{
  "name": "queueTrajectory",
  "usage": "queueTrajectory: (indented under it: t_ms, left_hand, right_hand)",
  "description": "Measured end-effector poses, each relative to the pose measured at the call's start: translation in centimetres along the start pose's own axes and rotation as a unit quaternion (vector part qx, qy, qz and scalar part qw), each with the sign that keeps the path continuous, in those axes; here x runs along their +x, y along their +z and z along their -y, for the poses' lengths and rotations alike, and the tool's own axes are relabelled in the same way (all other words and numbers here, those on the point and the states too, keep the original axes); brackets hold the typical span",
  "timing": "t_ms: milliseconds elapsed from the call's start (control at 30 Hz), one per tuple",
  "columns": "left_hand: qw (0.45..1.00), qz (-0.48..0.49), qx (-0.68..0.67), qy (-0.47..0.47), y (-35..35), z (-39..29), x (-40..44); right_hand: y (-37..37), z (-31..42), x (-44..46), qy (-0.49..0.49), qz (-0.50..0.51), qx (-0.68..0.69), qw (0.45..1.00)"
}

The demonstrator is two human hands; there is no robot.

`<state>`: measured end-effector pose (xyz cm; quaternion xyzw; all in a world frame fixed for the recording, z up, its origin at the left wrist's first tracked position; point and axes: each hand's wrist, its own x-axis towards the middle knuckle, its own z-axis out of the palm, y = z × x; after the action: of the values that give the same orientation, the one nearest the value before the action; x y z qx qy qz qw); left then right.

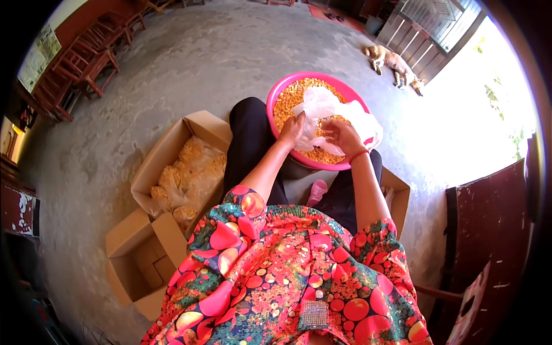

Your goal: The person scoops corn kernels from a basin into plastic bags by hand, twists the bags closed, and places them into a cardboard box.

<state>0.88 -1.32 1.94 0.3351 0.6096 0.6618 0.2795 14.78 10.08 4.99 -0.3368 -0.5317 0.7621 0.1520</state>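
Observation:
A pink plastic basin [361, 96] full of yellow corn kernels [286, 103] rests by my knees. Over the kernels spreads a thin white plastic bag [317, 103], crumpled and reaching past the basin's right rim. My left hand [296, 132] is closed on the near left part of this bag. Just to its right, my right hand [343, 138] hangs over the kernels beside the bag, its fingers curved and slightly apart. I see nothing held in it, though the bag hides part of the space between the hands. A red bracelet [359, 154] circles the right wrist.
On my left stands a cardboard box [150, 150] holding several clear bags of kernels [178, 178]. A smaller open carton [129, 233] is nearer me, and another box [401, 198] stands at my right. A dog [397, 63] lies near the doorway; wooden chairs [86, 66] line the far left.

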Motion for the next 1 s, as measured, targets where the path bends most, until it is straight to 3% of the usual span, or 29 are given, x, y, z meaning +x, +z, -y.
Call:
queueTrajectory:
  t_ms: [33, 100, 167, 233, 400, 667, 767, 800, 867, 900, 933, 967, 1000]
  left_hand:
    - [0.999, 0.027, 0.024, -0.028, -0.2, 0.0, 0.2]
    - [0.996, 0.056, 0.049, -0.055, -0.2, 0.2, 0.3]
    - [0.999, 0.015, 0.025, -0.013, 0.3, 0.6, 0.3]
    - [1.000, 0.017, 0.019, -0.015, 0.4, 1.3, 0.7]
    - [0.996, 0.047, 0.061, -0.047, 0.0, 0.6, 0.4]
    - [0.999, 0.035, -0.001, -0.031, 0.1, 1.1, 0.5]
    - [0.999, 0.042, 0.021, -0.026, 0.0, 1.2, 0.6]
    - [0.999, 0.042, 0.020, -0.026, -0.1, 1.2, 0.6]
    - [0.996, 0.047, 0.060, -0.051, -0.2, 1.1, 0.8]
    - [0.996, 0.047, 0.060, -0.050, -0.1, 1.1, 0.8]
    - [0.998, 0.035, 0.029, -0.034, 0.1, 1.2, 0.6]
    - [1.000, 0.023, -0.003, -0.019, 0.2, 1.3, 0.5]
    - [1.000, 0.023, -0.003, -0.019, 0.2, 1.0, 0.4]
  right_hand:
    - [0.0, -0.3, -0.4, 0.001, 0.000, 0.000, 1.000]
    - [-0.1, -0.5, -1.5, 0.048, 0.129, -0.285, 0.949]
    - [0.5, -1.7, -1.5, 0.119, 0.064, -0.443, 0.886]
    - [-0.8, -4.7, 0.1, -0.057, 0.094, -0.636, 0.764]
    - [0.6, -5.2, -0.2, -0.086, 0.089, -0.644, 0.755]
    - [2.6, -5.6, 0.7, -0.171, 0.071, -0.642, 0.744]
    - [2.2, -5.2, 0.6, -0.114, 0.076, -0.661, 0.738]
    - [2.2, -4.7, 0.3, -0.114, 0.076, -0.661, 0.738]
    - [2.1, -3.5, -0.5, -0.062, 0.112, -0.555, 0.822]
    - [1.5, -3.9, -0.2, -0.063, 0.112, -0.556, 0.821]
    - [0.8, -4.5, 0.2, 0.005, 0.099, -0.375, 0.922]
    - [-0.1, -4.9, 0.5, 0.073, 0.082, -0.177, 0.978]
    - [-0.3, -4.2, 0.0, 0.113, 0.091, -0.102, 0.984]
